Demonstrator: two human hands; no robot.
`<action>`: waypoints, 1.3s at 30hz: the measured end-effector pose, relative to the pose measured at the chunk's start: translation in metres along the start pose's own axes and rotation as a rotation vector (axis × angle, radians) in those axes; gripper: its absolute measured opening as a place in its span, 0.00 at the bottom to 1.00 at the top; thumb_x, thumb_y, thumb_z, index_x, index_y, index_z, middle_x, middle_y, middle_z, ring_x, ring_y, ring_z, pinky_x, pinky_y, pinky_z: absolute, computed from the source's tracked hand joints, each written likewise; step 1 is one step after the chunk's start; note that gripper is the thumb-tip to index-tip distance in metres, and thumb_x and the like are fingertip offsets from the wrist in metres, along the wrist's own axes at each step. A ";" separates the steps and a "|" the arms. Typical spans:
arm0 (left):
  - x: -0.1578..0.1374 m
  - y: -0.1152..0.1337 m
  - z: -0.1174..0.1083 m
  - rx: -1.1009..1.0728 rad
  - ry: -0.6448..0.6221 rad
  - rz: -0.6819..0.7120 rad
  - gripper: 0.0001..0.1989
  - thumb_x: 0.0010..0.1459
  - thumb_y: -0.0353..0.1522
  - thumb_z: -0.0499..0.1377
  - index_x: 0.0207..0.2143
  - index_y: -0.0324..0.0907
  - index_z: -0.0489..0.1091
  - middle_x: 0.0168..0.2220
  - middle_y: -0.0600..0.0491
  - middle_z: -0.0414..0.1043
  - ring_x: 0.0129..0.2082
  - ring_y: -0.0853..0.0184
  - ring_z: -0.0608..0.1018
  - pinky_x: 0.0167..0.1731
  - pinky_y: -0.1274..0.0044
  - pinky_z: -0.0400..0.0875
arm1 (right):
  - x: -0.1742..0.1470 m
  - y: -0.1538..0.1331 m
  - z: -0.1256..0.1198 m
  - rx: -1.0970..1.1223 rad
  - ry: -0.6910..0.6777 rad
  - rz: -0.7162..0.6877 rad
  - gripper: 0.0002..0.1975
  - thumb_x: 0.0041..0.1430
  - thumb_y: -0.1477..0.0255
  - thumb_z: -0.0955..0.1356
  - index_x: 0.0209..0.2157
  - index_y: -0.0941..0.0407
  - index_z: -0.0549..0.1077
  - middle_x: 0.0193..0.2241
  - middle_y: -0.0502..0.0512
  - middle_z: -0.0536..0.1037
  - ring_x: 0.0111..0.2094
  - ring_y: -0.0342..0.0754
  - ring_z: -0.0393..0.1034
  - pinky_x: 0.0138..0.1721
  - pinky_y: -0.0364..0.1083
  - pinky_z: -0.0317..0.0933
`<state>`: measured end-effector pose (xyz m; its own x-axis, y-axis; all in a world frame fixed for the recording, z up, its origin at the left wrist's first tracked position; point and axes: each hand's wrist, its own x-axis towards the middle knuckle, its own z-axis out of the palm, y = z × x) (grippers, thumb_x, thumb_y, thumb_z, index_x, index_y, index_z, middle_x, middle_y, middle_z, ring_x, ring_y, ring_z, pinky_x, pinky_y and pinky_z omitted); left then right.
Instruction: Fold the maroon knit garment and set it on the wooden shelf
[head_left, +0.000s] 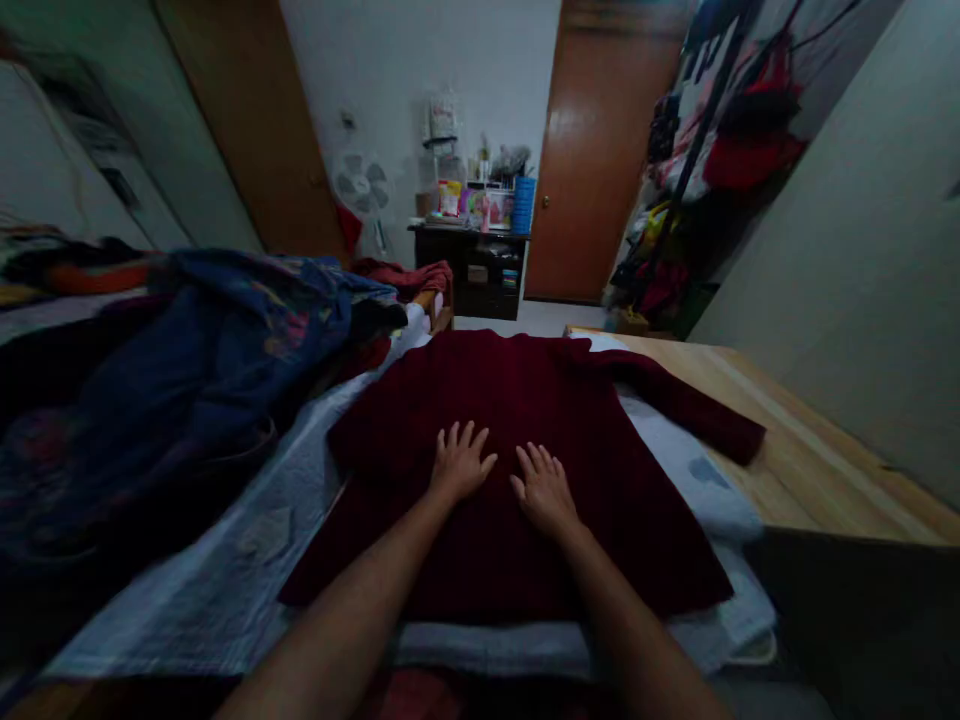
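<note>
In the head view, well beyond both hands, a dark cabinet point(429, 265) stands against the wall. Its open shelf holds a small box point(477, 273) and, to the right of that, a little stack of bluish things point(510, 278). On its top stand a ribbed blue container point(523, 205), a yellow packet point(450, 198) and other small items too blurred to name; what the blue container holds cannot be seen.

Directly under the hands lies a dark red long-sleeved shirt point(510, 560), spread out with its hem toward the person and its neck end beyond the fingertips. The cloth looks plain and mostly smooth. One sleeve stretches out past the right hand, its cuff over a pale wooden board point(795, 400); on the left hand's side no sleeve reaches outward, and how it is tucked cannot be told. A white sheet point(195, 600) shows beneath the shirt, and a heap of clothes point(225, 350), with blue patterned cloth on top, lies to the left of the left hand.

The left hand point(460, 462) is open, palm down, fingers spread, resting on the middle of the shirt. The right hand point(546, 490) lies just beside it, likewise flat and open, thumb toward the left hand. Neither grips anything.
</note>
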<state>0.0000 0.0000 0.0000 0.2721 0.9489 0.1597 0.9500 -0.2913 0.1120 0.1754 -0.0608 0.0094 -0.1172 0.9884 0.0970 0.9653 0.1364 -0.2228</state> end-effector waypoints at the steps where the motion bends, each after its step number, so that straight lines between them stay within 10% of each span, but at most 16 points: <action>1: 0.000 0.001 -0.001 -0.002 -0.014 -0.012 0.30 0.62 0.49 0.45 0.63 0.48 0.56 0.66 0.48 0.51 0.65 0.50 0.52 0.62 0.55 0.41 | -0.004 0.001 0.000 0.001 -0.003 0.001 0.28 0.65 0.62 0.58 0.64 0.56 0.56 0.65 0.58 0.55 0.66 0.57 0.45 0.63 0.57 0.42; 9: -0.032 0.031 -0.004 -0.133 -0.204 -0.009 0.35 0.61 0.51 0.44 0.67 0.48 0.46 0.69 0.49 0.43 0.67 0.50 0.46 0.61 0.52 0.43 | -0.020 0.006 0.004 0.033 0.106 -0.036 0.24 0.65 0.65 0.59 0.60 0.57 0.62 0.62 0.59 0.61 0.64 0.55 0.50 0.62 0.56 0.45; 17: -0.077 0.044 -0.001 -0.092 -0.012 0.183 0.30 0.63 0.48 0.45 0.66 0.52 0.48 0.68 0.55 0.45 0.67 0.54 0.47 0.61 0.50 0.41 | -0.033 0.014 0.005 0.058 0.145 -0.053 0.22 0.64 0.73 0.57 0.57 0.60 0.66 0.60 0.60 0.65 0.62 0.52 0.54 0.61 0.52 0.48; 31: -0.080 0.043 -0.010 -0.111 -0.050 0.253 0.31 0.61 0.48 0.49 0.65 0.52 0.51 0.68 0.52 0.47 0.66 0.53 0.49 0.61 0.51 0.42 | -0.074 0.023 -0.007 -0.046 0.103 0.059 0.24 0.63 0.66 0.61 0.60 0.53 0.63 0.63 0.56 0.60 0.64 0.56 0.50 0.62 0.59 0.42; 39: -0.078 0.047 -0.022 -0.170 -0.092 0.267 0.27 0.59 0.44 0.55 0.61 0.52 0.59 0.66 0.48 0.51 0.66 0.50 0.52 0.60 0.50 0.45 | -0.070 0.030 -0.030 0.043 0.064 0.076 0.20 0.60 0.68 0.63 0.53 0.57 0.70 0.56 0.60 0.69 0.56 0.54 0.62 0.55 0.51 0.55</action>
<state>0.0201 -0.0904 0.0144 0.5282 0.8409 0.1175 0.8062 -0.5401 0.2414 0.2196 -0.1279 0.0249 -0.0282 0.9898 0.1393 0.9596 0.0658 -0.2736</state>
